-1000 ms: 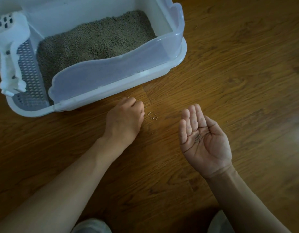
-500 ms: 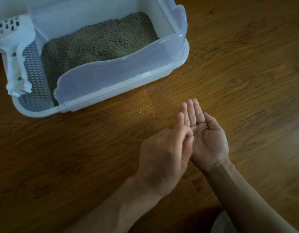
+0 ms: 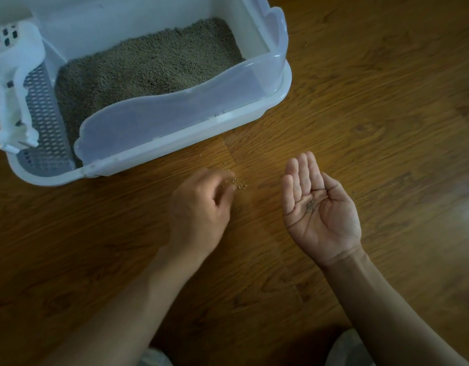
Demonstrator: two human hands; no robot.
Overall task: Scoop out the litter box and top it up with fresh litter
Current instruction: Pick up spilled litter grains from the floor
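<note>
A white litter box (image 3: 278, 83) with a translucent front wall stands on the wooden floor at the upper left, holding grey litter (image 3: 148, 64). A white slotted scoop (image 3: 14, 75) hangs on its left end. Several spilled litter pellets (image 3: 240, 184) lie on the floor just in front of the box. My left hand (image 3: 199, 212) is down at those pellets, fingers curled towards them; the fingertips are blurred and partly hidden. To the right, my right hand (image 3: 320, 215) lies palm up, fingers straight, with a few pellets (image 3: 310, 205) resting in the palm.
A grey perforated step plate (image 3: 43, 114) fills the box's left end under the scoop. Wooden floor (image 3: 386, 101) stretches to the right of the box and towards me. My knees show at the bottom edge.
My left hand went from the floor pellets to my right palm, then back to the pellets on the floor. The right hand stayed palm up, and the view shifted slightly.
</note>
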